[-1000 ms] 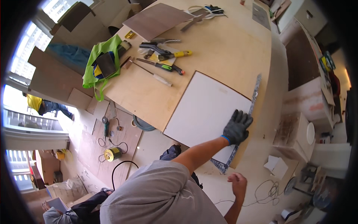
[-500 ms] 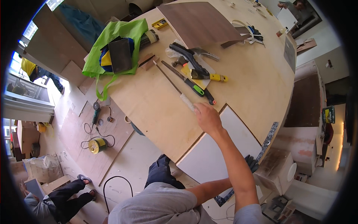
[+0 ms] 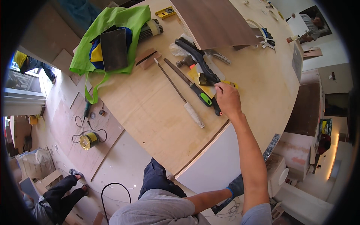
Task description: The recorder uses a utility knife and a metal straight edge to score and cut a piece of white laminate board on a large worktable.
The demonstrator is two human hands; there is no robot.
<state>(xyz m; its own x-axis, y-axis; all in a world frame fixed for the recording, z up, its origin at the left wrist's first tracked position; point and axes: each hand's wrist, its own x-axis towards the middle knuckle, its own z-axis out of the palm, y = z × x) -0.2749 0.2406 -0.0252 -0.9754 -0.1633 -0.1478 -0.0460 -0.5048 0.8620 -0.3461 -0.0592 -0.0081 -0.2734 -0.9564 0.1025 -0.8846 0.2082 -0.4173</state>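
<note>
A worker in a grey tee is leaning over a light wood tabletop (image 3: 131, 116), bare R hand (image 3: 228, 99) reaching in among the tools, its fingers bending and bunching narrow at the near end of a blk-handled brush (image 3: 195, 52); can't tell if they're gripping it. The brush is lying at a slant across a scraper w/ yellow handle (image 3: 231, 84), nr the far corner of a white panel (image 3: 215, 161). The gloved L hand (image 3: 236, 186) is sitting by the panel's near edge, partly hiding behind the R forearm; can't tell whether it's holding anything. L of the brush, a file w/ blk-&-green handle (image 3: 205, 98) and a thin rod tool w/ whitish handle (image 3: 194, 114) are lying apart, roughly parallel. A lime-green bag (image 3: 88, 52) is spilling its strap over the tabletop edge, a yellow level (image 3: 165, 12) is lying beyond it, and a brown board (image 3: 215, 22) is covering the far side. On the floor, a round tin (image 3: 89, 141) is wearing a yellow label, print too sm. to read; far R, a dk-green tub (image 3: 325, 126) is showing a yellow label, likewise illegible. Lower L, a 2nd person in dk trousers (image 3: 62, 198) is sitting nr a bulging sack (image 3: 35, 164).
</note>
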